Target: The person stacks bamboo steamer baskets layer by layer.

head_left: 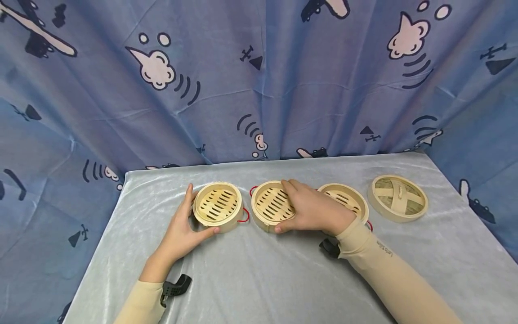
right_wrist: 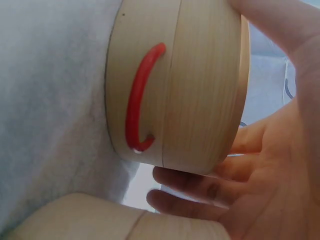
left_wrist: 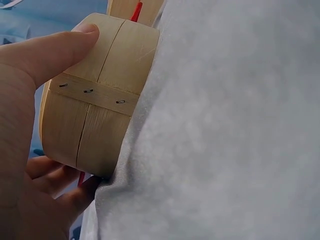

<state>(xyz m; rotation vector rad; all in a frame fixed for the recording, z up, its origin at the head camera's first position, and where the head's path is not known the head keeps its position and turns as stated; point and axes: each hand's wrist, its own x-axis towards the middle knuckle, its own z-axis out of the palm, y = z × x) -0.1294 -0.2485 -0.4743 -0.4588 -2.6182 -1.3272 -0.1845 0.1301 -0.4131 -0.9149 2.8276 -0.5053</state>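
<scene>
My left hand (head_left: 182, 236) grips the leftmost bamboo steamer basket (head_left: 218, 204), thumb on its front wall and fingers round its left side. In the left wrist view that steamer basket (left_wrist: 107, 60) shows a stapled seam, close against the cloth. My right hand (head_left: 313, 209) holds the middle bamboo steamer basket (head_left: 271, 202) across its right side, thumb at the front and fingers over the far rim. A red handle (right_wrist: 136, 100) stands out from its wall in the right wrist view. Both baskets have slotted bottoms facing up.
A third bamboo steamer basket (head_left: 344, 195) sits partly behind my right hand. Farther right lies a woven bamboo lid (head_left: 398, 200) with crossed strips. Grey cloth (head_left: 251, 279) covers the table, and a blue patterned curtain (head_left: 226, 90) hangs along its back edge.
</scene>
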